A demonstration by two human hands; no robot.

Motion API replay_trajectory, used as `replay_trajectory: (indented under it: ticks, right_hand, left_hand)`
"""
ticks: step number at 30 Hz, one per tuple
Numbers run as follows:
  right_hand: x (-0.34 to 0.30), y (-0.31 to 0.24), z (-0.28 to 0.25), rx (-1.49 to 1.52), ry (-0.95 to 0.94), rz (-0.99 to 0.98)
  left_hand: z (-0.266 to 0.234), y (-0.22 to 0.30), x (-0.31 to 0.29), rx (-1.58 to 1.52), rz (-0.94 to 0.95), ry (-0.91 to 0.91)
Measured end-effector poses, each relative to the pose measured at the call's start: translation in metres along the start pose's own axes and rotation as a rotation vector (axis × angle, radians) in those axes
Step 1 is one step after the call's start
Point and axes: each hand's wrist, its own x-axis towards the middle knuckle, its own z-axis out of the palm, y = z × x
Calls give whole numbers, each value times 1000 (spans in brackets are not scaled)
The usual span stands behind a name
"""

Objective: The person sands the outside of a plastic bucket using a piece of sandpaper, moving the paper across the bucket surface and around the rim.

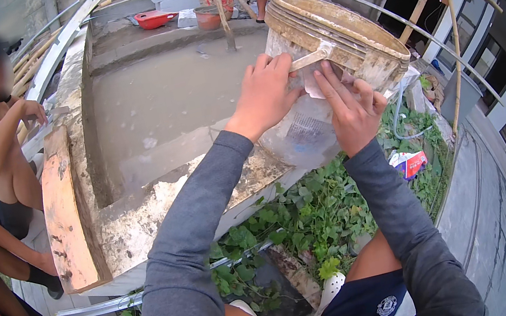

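Both hands clamped on tilted bucket at 1 o'clock: left hand on side, right hand beneath. Risk: slimy wall slipping through grip, bucket dropping onto wet cement slab edge or plants below.

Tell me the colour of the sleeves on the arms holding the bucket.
Grey long sleeves, clearest in the head view; both hold a whitish, cement-smeared plastic bucket.
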Motion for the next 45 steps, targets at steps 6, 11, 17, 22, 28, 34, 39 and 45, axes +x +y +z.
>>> replay_trajectory:
  ticks: [6, 11, 17, 22, 28, 34, 39, 45]
  right_hand:
    - [-28, 17, -10, 25, -53, 33]
    - [-2, 2, -3, 0, -25, 17]
    - [-21, 18, -8, -13, -15, 24]
    - [0, 3, -5, -14, -55, 20]
    - [-15, 10, -12, -6, -70, 49]
    - [3, -8, -11, 14, -92, 48]
    - [-16, 14, -16, -3, -76, 31]
    - [-16, 13, -11, 91, -87, -19]
  left_hand:
    - [-3, 7, 0, 25, -10, 2]
    - [-1, 2, -3, 7, 4, -11]
    - [-1, 10, -4, 32, 17, 31]
    - [0, 2, -4, 13, 3, 15]
    - [1, 8, -4, 6, -3, 32]
    - [-4, -3, -6, -6, 5, 19]
    - [-2, 2, -6, -16, 31, 46]
    - [3, -1, -8, -82, -32, -31]
